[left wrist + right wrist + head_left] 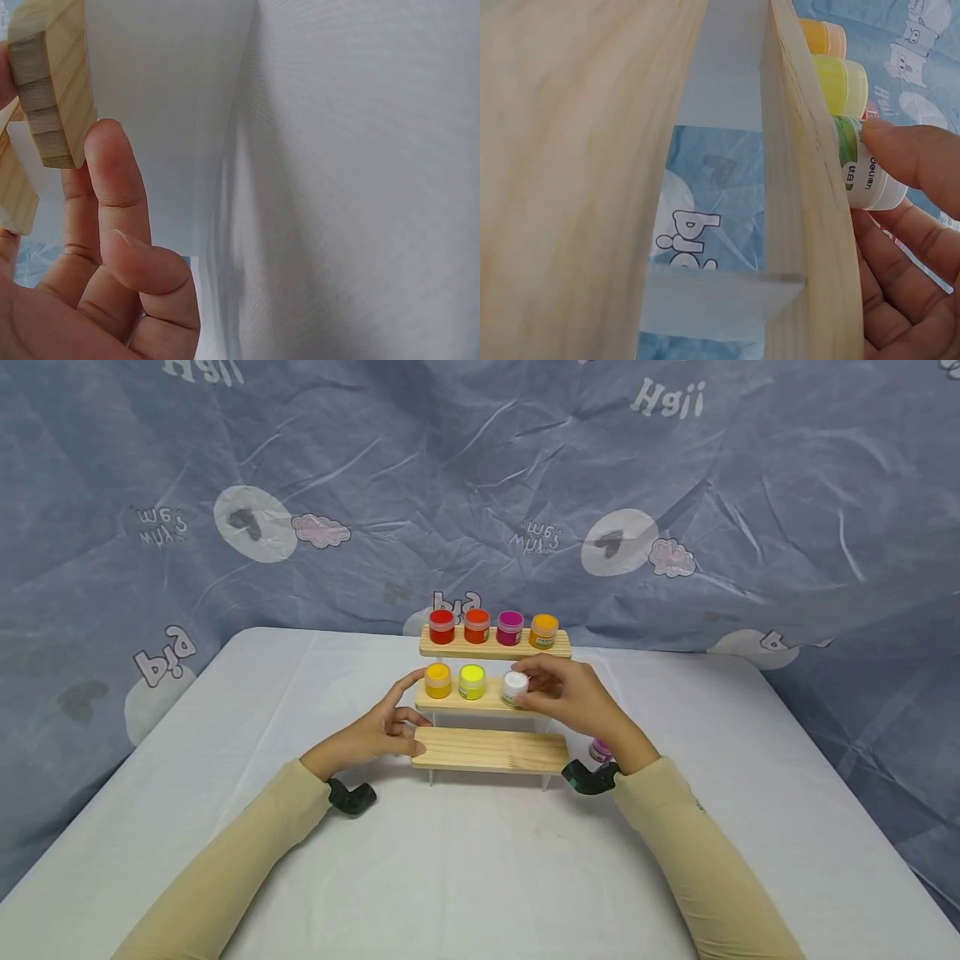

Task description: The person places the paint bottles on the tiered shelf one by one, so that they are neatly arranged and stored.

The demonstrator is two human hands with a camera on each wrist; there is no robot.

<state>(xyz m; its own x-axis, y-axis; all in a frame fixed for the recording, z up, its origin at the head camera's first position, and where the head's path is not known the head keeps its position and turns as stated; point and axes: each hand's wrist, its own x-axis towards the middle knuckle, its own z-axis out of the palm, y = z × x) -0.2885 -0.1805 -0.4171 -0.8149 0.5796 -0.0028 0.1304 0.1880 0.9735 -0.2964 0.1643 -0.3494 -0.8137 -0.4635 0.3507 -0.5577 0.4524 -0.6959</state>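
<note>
A three-tier wooden display stand (490, 750) with pale supports stands on the table. My left hand (378, 729) grips its left end, with the thumb at the bottom shelf and a finger reaching up to the middle shelf. In the left wrist view, fingertips (112, 150) touch the shelf's end (56, 82). My right hand (566, 693) pinches a small white paint jar (514, 688) between thumb and fingers, at the middle shelf. Left of this jar stand a yellow jar (472, 682) and a yellow-orange jar (438, 680). The white jar's printed label (853, 161) shows in the right wrist view.
On the top shelf are a red jar (442, 627), an orange-red jar (476, 626), a magenta jar (510, 627) and an orange jar (543, 631). A purple jar (600, 750) lies behind my right wrist, partly hidden. A blue printed cloth (480, 485) hangs behind the white table (480, 877).
</note>
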